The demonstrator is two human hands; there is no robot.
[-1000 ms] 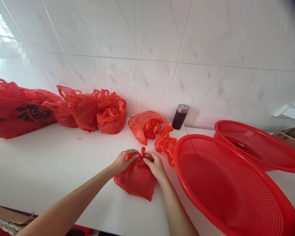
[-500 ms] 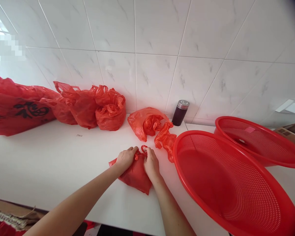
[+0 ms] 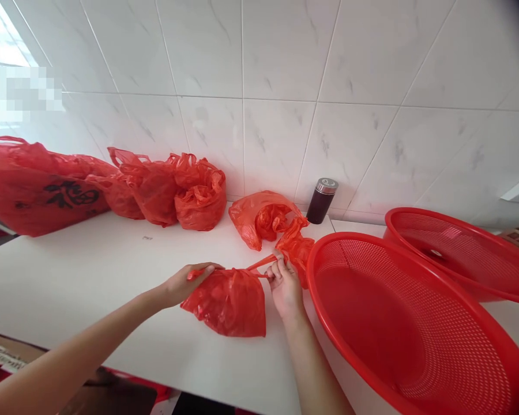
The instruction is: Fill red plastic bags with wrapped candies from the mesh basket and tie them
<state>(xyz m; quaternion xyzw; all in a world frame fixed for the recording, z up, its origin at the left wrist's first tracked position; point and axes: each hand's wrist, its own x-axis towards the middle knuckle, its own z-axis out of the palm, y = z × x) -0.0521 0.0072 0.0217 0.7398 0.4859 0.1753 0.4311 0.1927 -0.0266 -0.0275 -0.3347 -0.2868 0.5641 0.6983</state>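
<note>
A small red plastic bag (image 3: 229,302) lies on the white counter (image 3: 90,271) in front of me. My left hand (image 3: 184,283) pinches the bag's left handle. My right hand (image 3: 284,282) grips the right handle, which is stretched taut towards the right. The two hands are apart, and the bag's mouth is drawn wide between them. What is inside the bag is hidden.
An opened red bag (image 3: 266,222) lies just behind. More red bags (image 3: 173,193) and a large printed one (image 3: 38,187) line the tiled wall at the left. A dark jar (image 3: 322,200) stands by the wall. Two red mesh baskets (image 3: 398,323) (image 3: 462,253) fill the right side.
My hands were together at the knot on top of the bag. They have moved apart, each pulling a handle sideways, and the bag has spread open.
</note>
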